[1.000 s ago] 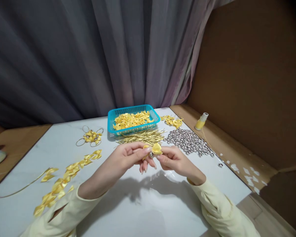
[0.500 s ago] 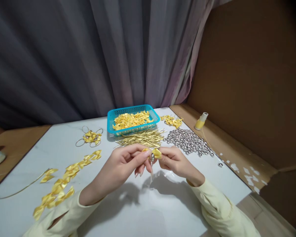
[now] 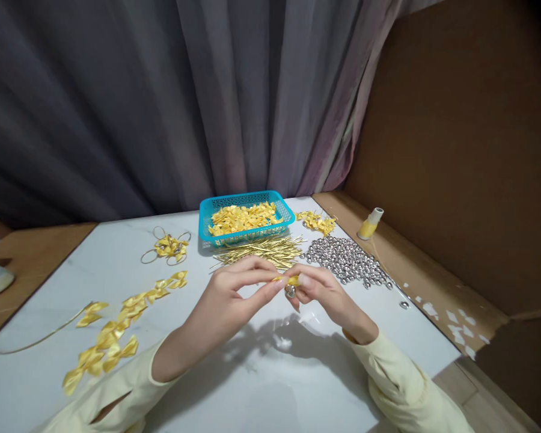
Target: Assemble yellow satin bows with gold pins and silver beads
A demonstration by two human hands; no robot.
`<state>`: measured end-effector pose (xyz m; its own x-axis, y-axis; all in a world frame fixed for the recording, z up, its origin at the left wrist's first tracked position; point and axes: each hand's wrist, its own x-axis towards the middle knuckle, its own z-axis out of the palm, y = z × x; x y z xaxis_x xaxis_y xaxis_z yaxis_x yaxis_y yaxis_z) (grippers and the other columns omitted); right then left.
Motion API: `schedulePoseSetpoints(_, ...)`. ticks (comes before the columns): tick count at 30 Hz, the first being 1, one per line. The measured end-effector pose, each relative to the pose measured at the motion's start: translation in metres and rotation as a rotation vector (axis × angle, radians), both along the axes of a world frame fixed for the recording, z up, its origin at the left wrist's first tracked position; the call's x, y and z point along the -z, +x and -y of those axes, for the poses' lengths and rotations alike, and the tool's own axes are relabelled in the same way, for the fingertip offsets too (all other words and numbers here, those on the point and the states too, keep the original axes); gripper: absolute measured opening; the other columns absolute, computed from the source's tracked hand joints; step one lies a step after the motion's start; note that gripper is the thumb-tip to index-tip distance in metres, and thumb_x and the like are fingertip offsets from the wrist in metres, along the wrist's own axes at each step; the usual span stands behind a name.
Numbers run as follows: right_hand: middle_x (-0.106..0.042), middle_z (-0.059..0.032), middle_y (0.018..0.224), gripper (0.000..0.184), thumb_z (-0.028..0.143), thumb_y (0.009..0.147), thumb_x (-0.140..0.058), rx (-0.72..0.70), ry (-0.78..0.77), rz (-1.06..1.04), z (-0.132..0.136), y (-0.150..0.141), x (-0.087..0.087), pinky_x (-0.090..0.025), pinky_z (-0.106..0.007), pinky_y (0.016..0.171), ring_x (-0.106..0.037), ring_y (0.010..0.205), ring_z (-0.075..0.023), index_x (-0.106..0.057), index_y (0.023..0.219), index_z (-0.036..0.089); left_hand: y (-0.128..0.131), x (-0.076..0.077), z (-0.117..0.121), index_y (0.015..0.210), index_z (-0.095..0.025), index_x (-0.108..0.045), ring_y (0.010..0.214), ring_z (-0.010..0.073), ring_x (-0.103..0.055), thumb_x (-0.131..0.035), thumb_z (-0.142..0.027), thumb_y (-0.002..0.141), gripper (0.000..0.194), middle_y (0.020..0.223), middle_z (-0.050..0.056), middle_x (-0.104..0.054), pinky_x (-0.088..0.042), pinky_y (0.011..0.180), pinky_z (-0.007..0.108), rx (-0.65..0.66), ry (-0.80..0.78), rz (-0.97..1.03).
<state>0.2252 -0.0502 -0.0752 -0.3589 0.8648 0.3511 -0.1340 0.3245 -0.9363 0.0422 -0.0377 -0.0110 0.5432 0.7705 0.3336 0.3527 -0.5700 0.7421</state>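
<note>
Between my two hands is a small yellow ribbon bow (image 3: 293, 281), mostly covered by fingers. A shiny silver bead (image 3: 290, 291) hangs just under it. My left hand (image 3: 238, 291) pinches the bow's left side with thumb and fingertips. From the other side, my right hand (image 3: 322, 293) grips it between thumb and curled fingers. Just beyond my hands lies a pile of gold twist ties (image 3: 270, 249). Silver oval beads (image 3: 342, 258) are heaped to the right of them. A row of yellow bows (image 3: 133, 307) runs along the table left of my left forearm.
A blue basket (image 3: 202, 219) of yellow bows stands at the back of the white table (image 3: 270, 397). Bows with looped ties (image 3: 171, 246) lie at left, more bows (image 3: 318, 222) at back right. A thread spool (image 3: 370, 224) and paper scraps (image 3: 455, 331) are on the right-hand cardboard.
My hands have shifted slightly right, and the fingers now cover more of the bow. The silver bead sits lower right, and the pale strand below it no longer shows. The view has moved slightly.
</note>
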Motion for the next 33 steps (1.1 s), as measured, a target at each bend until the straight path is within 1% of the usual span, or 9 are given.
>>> schedulePoseSetpoints(4,-0.05,0.0025,0.057,0.025,0.038,0.089,-0.052,0.065,0.022,0.096,0.0027,0.001,-0.0054,-0.032,-0.023,0.05,-0.043,0.052,-0.0088,-0.06,0.08,0.016,0.0002,-0.0009,0.0007,0.071,-0.022,-0.072,0.078,0.012,-0.059,-0.059,-0.02,0.083,0.018,0.084,-0.001,-0.065,-0.043,0.073,0.022,-0.019,-0.081,0.006)
schedulePoseSetpoints(8,-0.049,0.0026,0.06,0.021,0.036,0.087,-0.055,0.003,-0.043,0.062,0.0047,0.0015,-0.0065,-0.035,-0.022,0.049,-0.047,0.052,-0.0088,-0.059,0.083,0.016,-0.0012,0.0006,-0.0003,0.068,-0.022,-0.071,0.079,0.0132,-0.058,-0.06,-0.026,0.083,0.019,0.084,-0.002,-0.065,-0.042,0.076,0.025,-0.026,-0.196,0.011)
schedulePoseSetpoints(12,-0.049,0.0027,0.06,0.022,0.037,0.085,-0.058,-0.012,-0.07,0.072,0.0051,0.0016,-0.0063,-0.034,-0.021,0.047,-0.046,0.051,-0.0082,-0.058,0.084,0.015,-0.0011,0.0019,-0.0026,0.065,-0.021,-0.07,0.079,0.0149,-0.058,-0.06,-0.029,0.082,0.021,0.083,-0.001,-0.065,-0.041,0.077,0.028,-0.03,-0.282,0.031)
schedulePoseSetpoints(19,-0.04,0.0055,0.059,0.025,0.039,0.08,-0.063,0.017,-0.106,0.106,0.0052,0.0006,-0.0068,-0.03,-0.02,0.044,-0.039,0.048,-0.0064,-0.053,0.079,0.016,0.0006,0.0043,-0.004,0.066,-0.023,-0.072,0.079,0.0154,-0.058,-0.063,-0.028,0.079,0.017,0.083,0.0,-0.066,-0.042,0.078,0.028,-0.049,-0.277,0.074)
schedulePoseSetpoints(24,-0.043,0.0056,0.058,0.025,0.039,0.078,-0.066,0.032,-0.09,0.091,0.0043,0.002,-0.0061,-0.03,-0.02,0.044,-0.039,0.047,-0.006,-0.055,0.08,0.016,0.0005,0.001,-0.003,0.064,-0.02,-0.069,0.077,0.0151,-0.058,-0.058,-0.03,0.083,0.024,0.083,0.0,-0.067,-0.044,0.075,0.027,-0.015,-0.323,0.073)
schedulePoseSetpoints(26,-0.047,0.0046,0.058,0.024,0.039,0.08,-0.063,0.057,-0.078,0.05,0.0029,0.0038,-0.0054,-0.033,-0.021,0.045,-0.042,0.048,-0.0072,-0.056,0.083,0.016,0.0001,0.0,-0.0043,0.064,-0.019,-0.066,0.076,0.015,-0.057,-0.056,-0.031,0.085,0.026,0.081,0.0,-0.066,-0.044,0.073,0.027,-0.015,-0.322,0.058)
schedulePoseSetpoints(28,-0.049,0.0038,0.057,0.023,0.04,0.085,-0.056,0.102,-0.061,-0.012,0.0013,0.0062,-0.0047,-0.035,-0.023,0.047,-0.044,0.048,-0.0082,-0.058,0.086,0.017,-0.0004,-0.0001,-0.0059,0.062,-0.018,-0.064,0.073,0.0149,-0.055,-0.054,-0.033,0.085,0.029,0.075,0.0,-0.063,-0.043,0.069,0.027,-0.025,-0.314,0.034)
schedulePoseSetpoints(30,-0.049,0.0038,0.056,0.026,0.041,0.089,-0.05,0.142,-0.044,-0.067,0.0,0.0082,-0.0045,-0.035,-0.023,0.047,-0.042,0.047,-0.0083,-0.059,0.088,0.017,-0.0008,0.0003,-0.0068,0.059,-0.018,-0.061,0.069,0.0144,-0.052,-0.053,-0.035,0.085,0.032,0.068,0.0,-0.059,-0.042,0.064,0.026,-0.032,-0.31,0.018)
schedulePoseSetpoints(33,-0.051,0.0035,0.055,0.025,0.04,0.089,-0.051,0.152,-0.039,-0.052,-0.0003,0.0082,-0.0057,-0.033,-0.022,0.047,-0.043,0.048,-0.008,-0.059,0.088,0.016,-0.0005,0.0013,-0.0064,0.057,-0.018,-0.06,0.063,0.0132,-0.048,-0.052,-0.035,0.085,0.034,0.063,-0.001,-0.055,-0.04,0.059,0.025,-0.038,-0.319,0.018)
